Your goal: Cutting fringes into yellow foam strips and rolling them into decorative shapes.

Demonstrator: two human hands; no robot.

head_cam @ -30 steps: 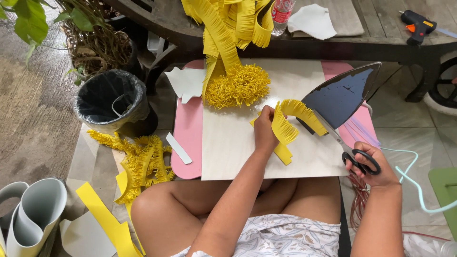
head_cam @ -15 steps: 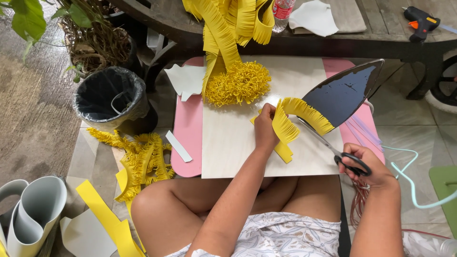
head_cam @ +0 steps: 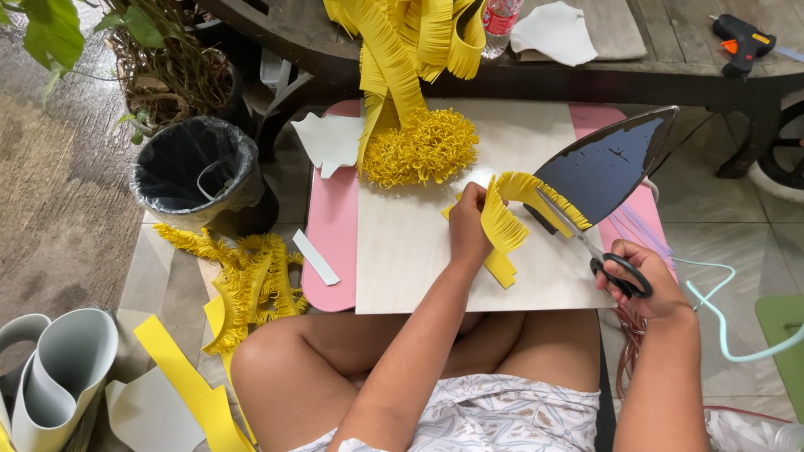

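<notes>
At the centre of the frame the left hand pinches a yellow strip against the pale board that lies across the lap. The right hand is closed through the black handles of the scissors, lower right of the strip. The blades run from that hand up and to the left, their tips reaching the fringed edge of the strip. The strip's long axis curves from the lower end near the left hand's thumb up and over to the right, towards the iron, whose dark soleplate faces up just beside it. So the strip lies directly under the left hand, and up-left of the right hand along the line of the blades.

Counted: one pair of scissors, one iron, one board on one pink mat. One curled yellow pompom sits at the board's top, below hanging fringed strips. More cut fringe lies on the floor at the left, beside one black bin. One glue gun rests on the worktop, upper right.
</notes>
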